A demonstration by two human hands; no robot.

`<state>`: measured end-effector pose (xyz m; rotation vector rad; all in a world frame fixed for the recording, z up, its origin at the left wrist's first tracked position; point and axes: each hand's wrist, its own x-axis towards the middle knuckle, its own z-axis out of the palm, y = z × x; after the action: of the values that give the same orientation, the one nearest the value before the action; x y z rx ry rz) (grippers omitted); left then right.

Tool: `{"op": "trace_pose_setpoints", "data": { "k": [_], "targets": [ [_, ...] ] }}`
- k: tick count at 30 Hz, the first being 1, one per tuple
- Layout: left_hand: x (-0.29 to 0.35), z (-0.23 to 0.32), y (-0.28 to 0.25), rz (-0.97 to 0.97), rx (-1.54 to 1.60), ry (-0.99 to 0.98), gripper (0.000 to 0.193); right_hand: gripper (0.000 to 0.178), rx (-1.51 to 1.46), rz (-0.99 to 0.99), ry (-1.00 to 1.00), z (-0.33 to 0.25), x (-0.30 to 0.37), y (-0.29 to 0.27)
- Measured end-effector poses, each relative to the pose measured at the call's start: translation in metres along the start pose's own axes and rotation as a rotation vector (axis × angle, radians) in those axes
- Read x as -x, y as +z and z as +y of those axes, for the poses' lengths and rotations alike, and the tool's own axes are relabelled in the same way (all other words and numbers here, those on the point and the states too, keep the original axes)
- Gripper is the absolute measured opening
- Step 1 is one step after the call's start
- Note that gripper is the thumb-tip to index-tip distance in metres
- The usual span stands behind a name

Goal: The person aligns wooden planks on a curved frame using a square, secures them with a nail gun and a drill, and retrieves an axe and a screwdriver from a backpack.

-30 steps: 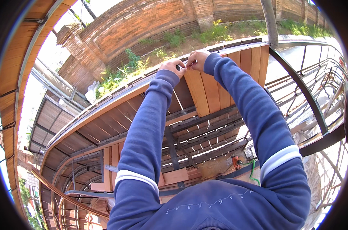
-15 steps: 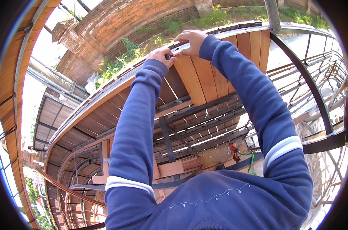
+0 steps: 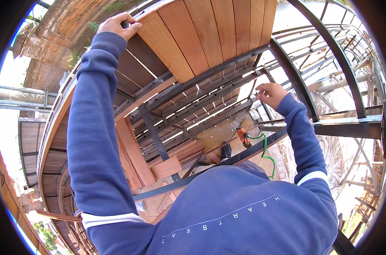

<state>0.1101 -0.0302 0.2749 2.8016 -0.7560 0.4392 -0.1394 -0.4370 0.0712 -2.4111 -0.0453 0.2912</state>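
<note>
- Room: brick wall (image 3: 52,46) far left; black metal frame (image 3: 227,63) curves across, open gaps beneath it.
- Row of wooden boards (image 3: 203,32), far centre, near ends meeting the frame: I'd guess stiff, light apiece, not slippery, edges splintery.
- Leftmost light board (image 3: 169,49): I'd hold it by the long edges, mid-length.
- My left hand (image 3: 115,25): by its far-left corner, fingers closed round a small dark thing (image 3: 124,24).
- My right hand (image 3: 273,94): well apart, right; fingers curled, can't tell if holding anything.

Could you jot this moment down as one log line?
Left hand: small dark item held, at corner of wooden planks | Right hand: away from planks, fingers curled, contents unclear | Below: orange tool, green hose
</note>
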Motion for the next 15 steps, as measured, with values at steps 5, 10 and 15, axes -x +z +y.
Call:
{"op": "trace_pose_setpoints", "data": {
  "k": [5,10,15],
  "targets": [
    [-0.006,-0.001,0.003,0.008,0.017,0.017,0.031,0.034,0.29,-0.397,0.102,0.064,-0.026,0.092],
    [-0.011,-0.009,0.007,0.012,0.052,0.074,0.03,0.04,0.642,-0.938,0.177,0.173,-0.066,0.206],
    [0.002,0.004,-0.008,-0.051,0.115,0.006,0.027,0.061,0.725,-1.132,0.14,0.173,-0.08,0.225]
  ]
}}
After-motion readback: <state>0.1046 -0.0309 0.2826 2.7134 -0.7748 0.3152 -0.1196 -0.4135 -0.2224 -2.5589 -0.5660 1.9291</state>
